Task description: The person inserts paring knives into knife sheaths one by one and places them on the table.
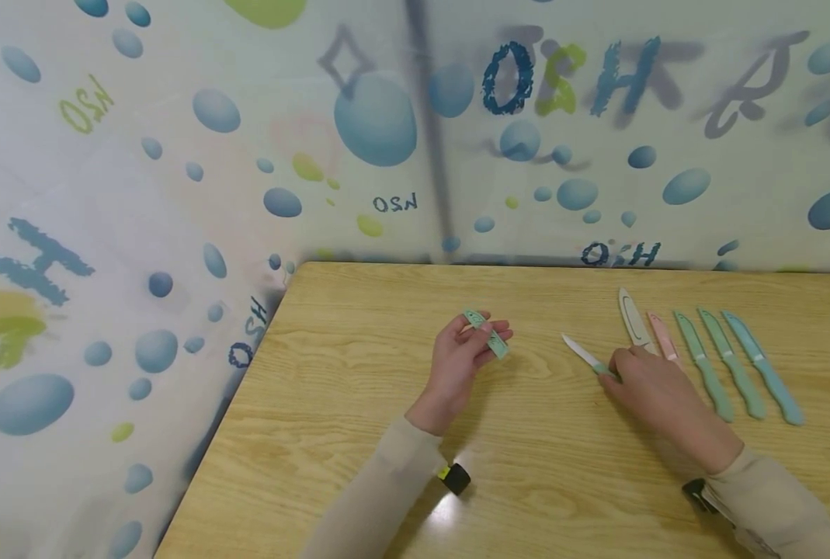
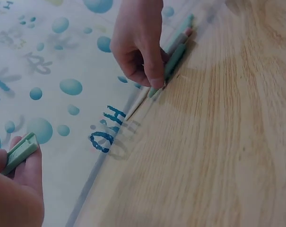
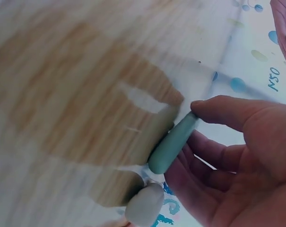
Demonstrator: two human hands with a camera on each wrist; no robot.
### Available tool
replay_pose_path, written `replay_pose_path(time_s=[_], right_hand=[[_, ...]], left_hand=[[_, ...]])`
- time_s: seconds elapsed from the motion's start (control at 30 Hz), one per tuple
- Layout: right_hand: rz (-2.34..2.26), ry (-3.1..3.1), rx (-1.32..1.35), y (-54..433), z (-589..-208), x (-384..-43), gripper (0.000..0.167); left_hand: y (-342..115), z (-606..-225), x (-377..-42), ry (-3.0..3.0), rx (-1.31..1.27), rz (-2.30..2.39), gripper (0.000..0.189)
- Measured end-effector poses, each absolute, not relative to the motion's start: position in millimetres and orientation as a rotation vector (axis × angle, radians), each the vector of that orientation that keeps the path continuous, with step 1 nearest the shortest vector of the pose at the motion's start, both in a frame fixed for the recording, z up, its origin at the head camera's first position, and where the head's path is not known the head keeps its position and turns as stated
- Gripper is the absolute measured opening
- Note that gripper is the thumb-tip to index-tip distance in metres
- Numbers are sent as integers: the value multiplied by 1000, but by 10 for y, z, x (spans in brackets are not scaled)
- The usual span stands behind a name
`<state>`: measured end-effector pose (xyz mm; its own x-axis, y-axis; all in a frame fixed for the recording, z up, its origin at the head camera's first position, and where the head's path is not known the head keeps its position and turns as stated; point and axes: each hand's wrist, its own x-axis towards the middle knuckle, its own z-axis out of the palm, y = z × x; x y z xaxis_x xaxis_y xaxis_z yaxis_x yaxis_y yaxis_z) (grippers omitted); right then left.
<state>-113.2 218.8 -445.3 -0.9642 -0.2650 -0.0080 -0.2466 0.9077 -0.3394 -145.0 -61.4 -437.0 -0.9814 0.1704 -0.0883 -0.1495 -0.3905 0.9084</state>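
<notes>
My left hand (image 1: 452,380) pinches a light green knife sheath (image 1: 500,345) between thumb and fingers, above the table's middle. In the left wrist view, an open end of the sheath (image 2: 27,147) faces up. To the right, my right hand (image 1: 659,396) grips the green handle (image 3: 173,144) of a small knife. Its pale blade (image 1: 579,351) is bare and points to the far left, low over the wood. The hand partly covers a white-covered knife (image 1: 634,320) and a pink-covered knife (image 1: 661,330) lying just beyond it.
Right of my right hand lie two green knives (image 1: 694,345) (image 1: 734,359) and a blue knife (image 1: 764,365), side by side with blades pointing away. The wooden table (image 1: 359,326) meets a patterned wall covering (image 1: 359,225) at its far and left edges.
</notes>
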Motion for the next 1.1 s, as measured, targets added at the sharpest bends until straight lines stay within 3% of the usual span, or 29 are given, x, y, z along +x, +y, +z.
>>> replay_pose_path(time_s=[0.4, 0.7, 1.1], right_hand=[[-687, 2943, -330, 2176, -4360, -1047, 24], [-943, 2880, -381, 2136, -4402, -982, 25], [-1133, 2785, -400, 2007, -4362, -843, 29]], left_hand=[[-621, -4406, -1415, 1445, -116, 2510, 37], [-601, -4412, -1380, 1370, -181, 2565, 29], [-568, -4448, -1359, 1315, -214, 2593, 31]])
